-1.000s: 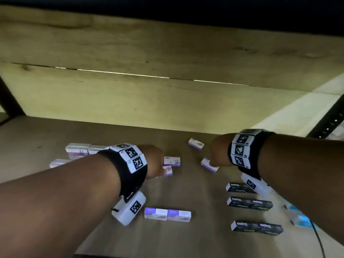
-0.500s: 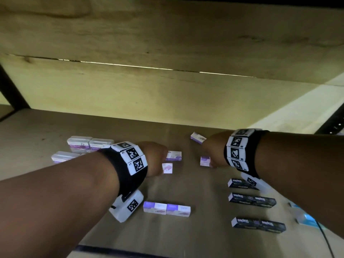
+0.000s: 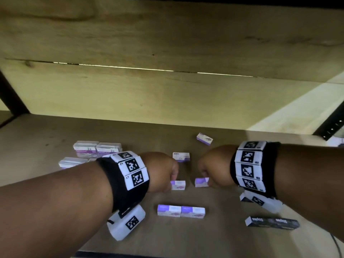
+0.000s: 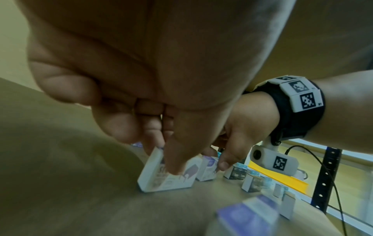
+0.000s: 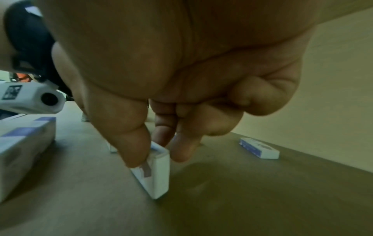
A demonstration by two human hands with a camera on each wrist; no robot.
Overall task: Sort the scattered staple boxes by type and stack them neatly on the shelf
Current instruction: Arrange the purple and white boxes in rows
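Both hands pulled back since a second ago: left hand (image 3: 162, 170) grip pinches a purple box (image 3: 178, 184), right hand (image 3: 214, 164) grip pinches its twin (image 3: 201, 182), both just behind the purple pair (image 3: 181, 211) on the shelf (image 3: 55, 135), so probably joining it next

Both your forearms reach forward over the shelf, wrists side by side near its middle, knuckles up. Your left hand (image 3: 161, 172) curls downward, thumb and fingertips (image 4: 155, 144) pinching a small box. Your right hand (image 3: 214, 165) mirrors it, thumb and fingers (image 5: 139, 153) pinching another box, the two hands just apart.
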